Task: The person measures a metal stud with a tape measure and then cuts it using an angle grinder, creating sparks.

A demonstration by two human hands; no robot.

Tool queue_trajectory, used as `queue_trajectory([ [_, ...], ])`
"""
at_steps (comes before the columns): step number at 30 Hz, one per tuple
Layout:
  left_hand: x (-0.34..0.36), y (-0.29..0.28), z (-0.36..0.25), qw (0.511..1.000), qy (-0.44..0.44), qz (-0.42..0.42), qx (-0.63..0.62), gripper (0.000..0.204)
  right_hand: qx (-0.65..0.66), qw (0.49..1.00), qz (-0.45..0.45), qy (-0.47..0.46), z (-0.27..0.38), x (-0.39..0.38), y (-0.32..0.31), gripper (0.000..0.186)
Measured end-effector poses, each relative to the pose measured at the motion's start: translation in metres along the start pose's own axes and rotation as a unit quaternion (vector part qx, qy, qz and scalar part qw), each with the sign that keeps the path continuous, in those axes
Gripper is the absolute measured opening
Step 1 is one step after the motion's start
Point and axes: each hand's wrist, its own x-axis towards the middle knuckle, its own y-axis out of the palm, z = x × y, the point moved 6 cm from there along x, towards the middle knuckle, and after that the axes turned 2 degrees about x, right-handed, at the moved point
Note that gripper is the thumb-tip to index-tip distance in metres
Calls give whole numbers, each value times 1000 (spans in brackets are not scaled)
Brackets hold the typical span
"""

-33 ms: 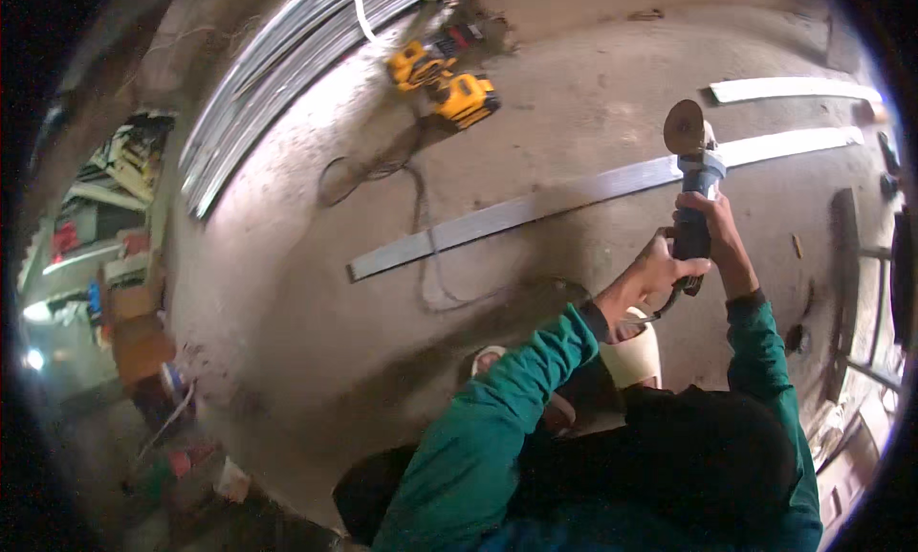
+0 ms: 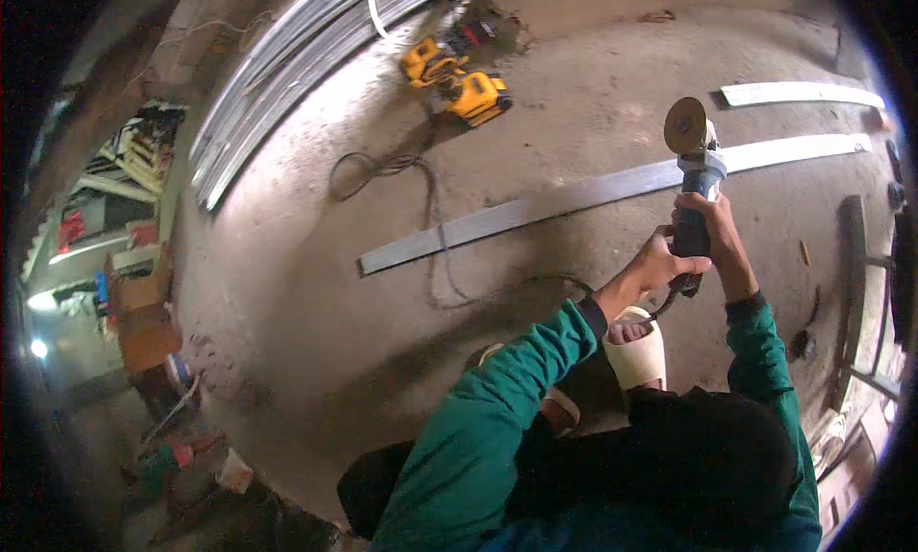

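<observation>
An angle grinder (image 2: 696,217) with a dark blue body is held in front of me, its round brown disc (image 2: 686,125) pointing away. My left hand (image 2: 654,267) wraps the rear end of the body near the cord. Farther forward, my right hand (image 2: 723,229) grips the body from the right side. Beyond and partly behind the tool, a long grey metal profile (image 2: 535,208) lies across the floor, and the disc end appears above its far edge. Whether the disc spins cannot be told.
A dark power cord (image 2: 435,217) loops over the floor and crosses the profile. Yellow-and-black power tools (image 2: 476,97) lie beside stacked metal profiles (image 2: 287,83) at the far left. A shorter light strip (image 2: 803,94) is at the far right. My foot in a cream slipper (image 2: 637,359) stands below the grinder.
The view has shifted slightly, so the floor items appear a little farther right. Both hands keep their hold on the angle grinder.
</observation>
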Motion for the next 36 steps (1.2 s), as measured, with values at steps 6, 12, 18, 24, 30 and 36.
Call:
queue_trajectory([
  [6,-49,-90,-52,974,49,-83,206,42,-7,986,94,-139,-1,6,127,33],
  [12,-72,-187,-129,848,49,-230,474,44,161,951,235,-121,2,14,218,40],
  [18,-28,-193,-177,733,153,-235,620,59,24,975,174,-133,-35,25,188,59],
  [24,33,-142,-151,707,142,-231,653,42,144,984,34,-102,10,86,164,37],
  [30,84,-176,-146,717,168,-221,640,45,75,991,-109,-30,11,130,160,34],
  [36,180,-193,-120,782,130,-176,583,48,-85,982,-131,-108,-9,163,104,31],
])
